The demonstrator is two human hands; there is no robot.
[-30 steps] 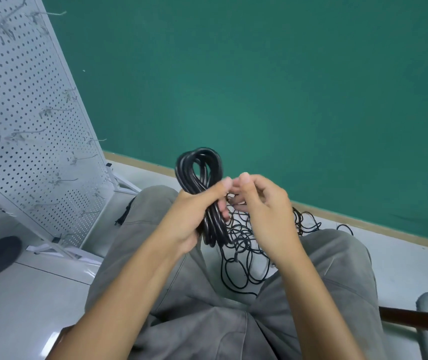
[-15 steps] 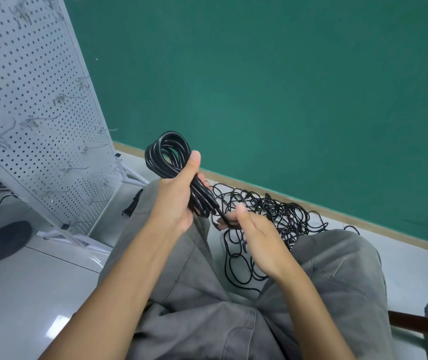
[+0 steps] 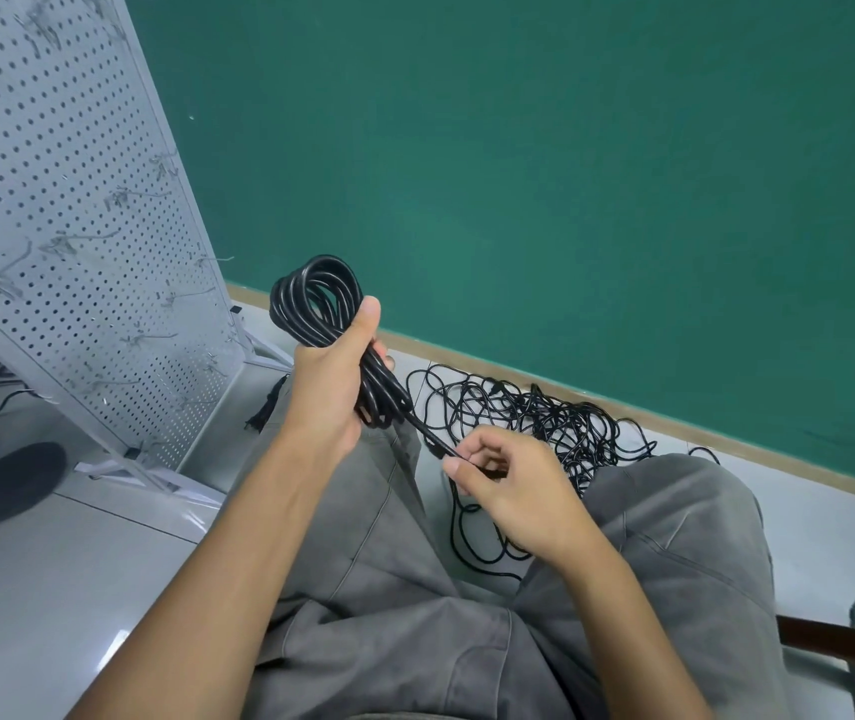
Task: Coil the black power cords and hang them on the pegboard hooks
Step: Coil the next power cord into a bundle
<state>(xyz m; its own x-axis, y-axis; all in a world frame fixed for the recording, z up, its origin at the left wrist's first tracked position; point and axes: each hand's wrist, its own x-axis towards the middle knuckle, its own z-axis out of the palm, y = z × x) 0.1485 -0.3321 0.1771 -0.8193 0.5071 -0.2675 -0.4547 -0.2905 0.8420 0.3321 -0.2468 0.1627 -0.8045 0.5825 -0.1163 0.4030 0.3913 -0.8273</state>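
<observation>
Gripping a coiled black power cord (image 3: 319, 309) at its waist, the person's left hand (image 3: 329, 392) is holding the loops above its thumb. Just below, the right hand (image 3: 511, 485) is pinching the cord's loose tail, with tangled cords (image 3: 534, 413) lying beyond.
</observation>
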